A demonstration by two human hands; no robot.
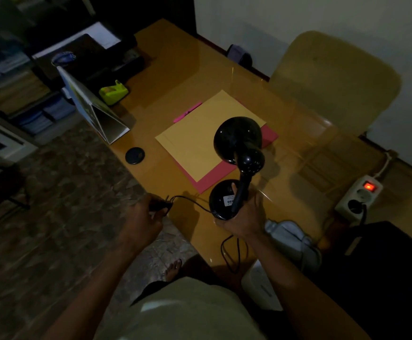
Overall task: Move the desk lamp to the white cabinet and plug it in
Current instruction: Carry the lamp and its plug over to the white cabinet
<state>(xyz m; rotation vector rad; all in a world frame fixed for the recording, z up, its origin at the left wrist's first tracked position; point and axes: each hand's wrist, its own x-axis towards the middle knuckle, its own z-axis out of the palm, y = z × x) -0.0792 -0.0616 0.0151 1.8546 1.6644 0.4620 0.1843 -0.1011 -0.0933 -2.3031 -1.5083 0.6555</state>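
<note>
Dim, murky, grainy throughout. Faint glare streaks across the glossy desk top (195, 69). Red glow from the power strip switch (368, 186). Blurred, bent edges; shelves (16, 89) soft.

Place: a dim home office or study room.
Desk: a glossy wooden desk (175, 69) is seen, with a yellow envelope (200, 138) laid over a pink folder (224, 175).
Stationery: a green tape dispenser (113, 92), a standing desk calendar (94, 111) and a pink pen (187, 112) are set out.
Storage: stacked papers are kept on shelves (16, 89) at the left.
Seating: a padded chair (335, 79) is placed beside the desk.
Power: a power strip (359, 197) with a lit red switch is visible.
Floor: patterned stone tiles (65, 204) are laid.
</note>
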